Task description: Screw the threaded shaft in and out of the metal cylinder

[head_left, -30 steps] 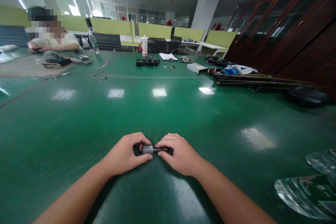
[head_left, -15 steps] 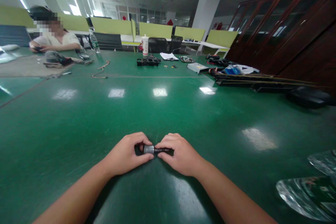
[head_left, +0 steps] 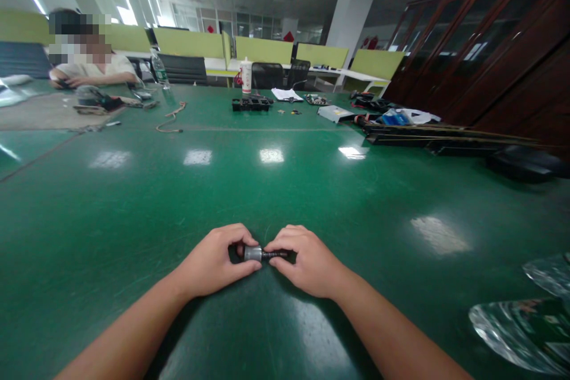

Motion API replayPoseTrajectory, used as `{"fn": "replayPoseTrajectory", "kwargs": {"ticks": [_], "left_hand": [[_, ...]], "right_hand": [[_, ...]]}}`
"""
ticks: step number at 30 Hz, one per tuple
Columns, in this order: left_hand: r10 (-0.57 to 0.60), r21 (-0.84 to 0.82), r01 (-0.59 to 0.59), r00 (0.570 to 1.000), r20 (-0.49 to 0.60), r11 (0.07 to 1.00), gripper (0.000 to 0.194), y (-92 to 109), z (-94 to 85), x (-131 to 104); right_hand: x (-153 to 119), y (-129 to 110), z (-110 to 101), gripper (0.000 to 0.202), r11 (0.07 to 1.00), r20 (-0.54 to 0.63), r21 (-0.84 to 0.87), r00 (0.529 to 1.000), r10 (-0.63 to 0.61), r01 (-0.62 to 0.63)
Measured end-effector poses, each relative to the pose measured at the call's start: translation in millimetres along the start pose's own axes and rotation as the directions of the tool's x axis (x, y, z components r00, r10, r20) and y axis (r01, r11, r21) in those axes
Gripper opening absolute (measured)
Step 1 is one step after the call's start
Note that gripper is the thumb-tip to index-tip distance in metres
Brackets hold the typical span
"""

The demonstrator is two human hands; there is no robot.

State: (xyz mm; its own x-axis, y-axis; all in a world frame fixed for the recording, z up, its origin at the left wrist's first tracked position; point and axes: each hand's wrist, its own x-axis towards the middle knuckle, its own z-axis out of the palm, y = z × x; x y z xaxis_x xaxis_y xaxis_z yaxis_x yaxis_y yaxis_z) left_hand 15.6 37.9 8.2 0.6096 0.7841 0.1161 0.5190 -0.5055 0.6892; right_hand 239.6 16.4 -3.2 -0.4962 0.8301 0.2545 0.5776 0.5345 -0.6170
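Observation:
My left hand (head_left: 218, 261) is closed, thumb and fingers pinching a short silver metal cylinder (head_left: 253, 253) from the left. Out of the cylinder's right end runs a thin dark ridged shaft, like a screw (head_left: 272, 254). Around that screw my right hand (head_left: 309, 260) is closed, with thumb and index finger at its near end beside the cylinder. Both parts lie in one line, level, low over the green table (head_left: 249, 190). The cylinder's left end is partly hidden by my left fingers.
Clear plastic bottles (head_left: 521, 332) lie at the right edge. Farther off are a black bracket-like part (head_left: 252, 104), a grey metal box (head_left: 336, 113), long dark bars (head_left: 401, 135), a cord (head_left: 171, 119) and a white bottle (head_left: 246, 76). Another person (head_left: 95, 68) sits at the far left.
My right fingers have shifted very slightly to the right along the screw. My left hand and the cylinder look unmoved. The seated person's head has turned or moved a little.

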Motion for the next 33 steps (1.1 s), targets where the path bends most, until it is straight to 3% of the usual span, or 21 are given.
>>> {"fn": "replayPoseTrajectory", "kwargs": {"ticks": [33], "left_hand": [[0.007, 0.027, -0.007, 1.000, -0.002, 1.000, 0.015, -0.7, 1.3, 0.3]], "right_hand": [[0.4, -0.3, -1.5, 0.009, 1.000, -0.001, -0.007, 1.000, 0.028, -0.028]]}}
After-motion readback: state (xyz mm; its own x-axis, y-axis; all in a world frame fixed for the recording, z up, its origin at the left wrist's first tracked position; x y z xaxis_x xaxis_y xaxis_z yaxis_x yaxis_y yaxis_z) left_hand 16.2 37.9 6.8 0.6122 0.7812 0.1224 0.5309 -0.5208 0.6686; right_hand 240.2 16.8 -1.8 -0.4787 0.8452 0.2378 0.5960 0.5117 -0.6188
